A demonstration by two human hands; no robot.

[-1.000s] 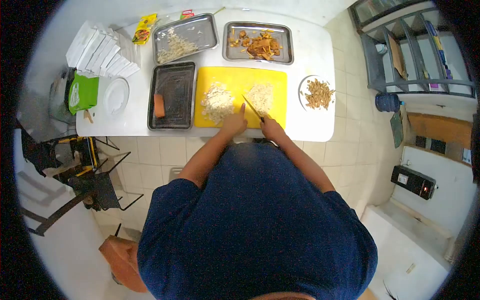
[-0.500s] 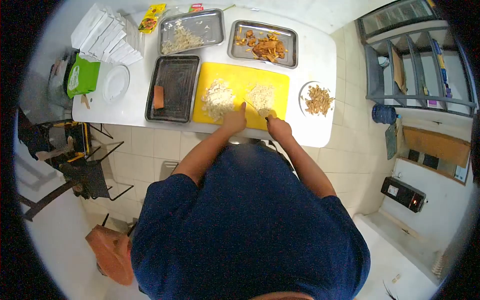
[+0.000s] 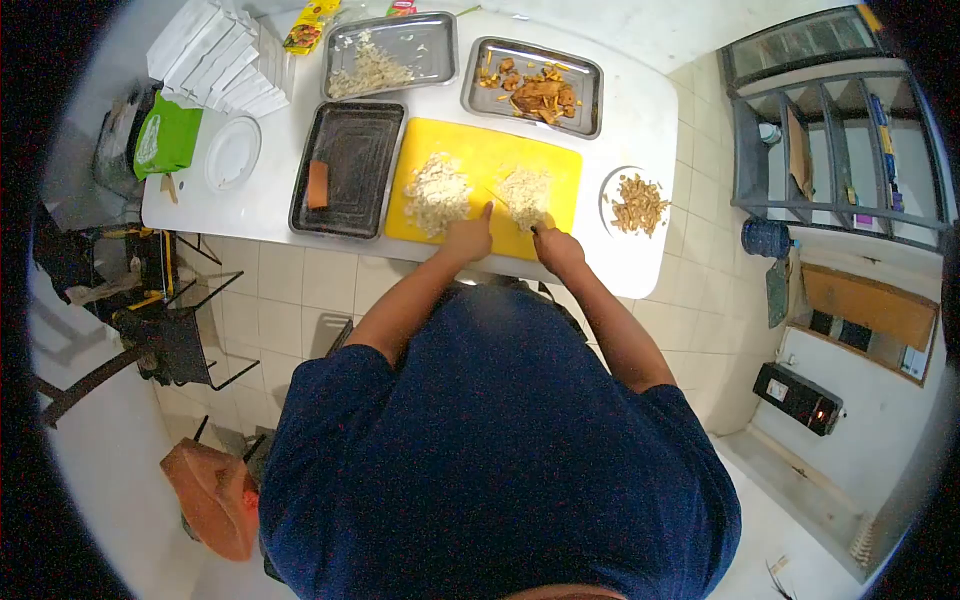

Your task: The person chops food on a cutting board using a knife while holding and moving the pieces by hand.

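Observation:
A yellow cutting board (image 3: 480,140) carries two heaps of pale chopped food, a larger left heap (image 3: 437,195) and a smaller right heap (image 3: 524,193). My right hand (image 3: 560,250) is closed around the dark handle of a knife (image 3: 504,199); its thin blade points up and left across the right heap. At the board's near edge, my left hand (image 3: 470,238) lies beside the left heap, one finger stretched towards the blade and nothing visible in its grasp. Its remaining fingers are hard to make out.
Left of the board stands a dark tray (image 3: 345,165) with an orange-brown block (image 3: 317,185). Behind are a tray of pale shreds (image 3: 440,75) and a tray of browned pieces (image 3: 595,100). A plate of brown strips (image 3: 638,205) sits right; white boxes (image 3: 220,60) stand far left.
The view has shifted slightly. The knife's blade lies at a slightly different angle over the right heap, and both hands stay in nearly the same places.

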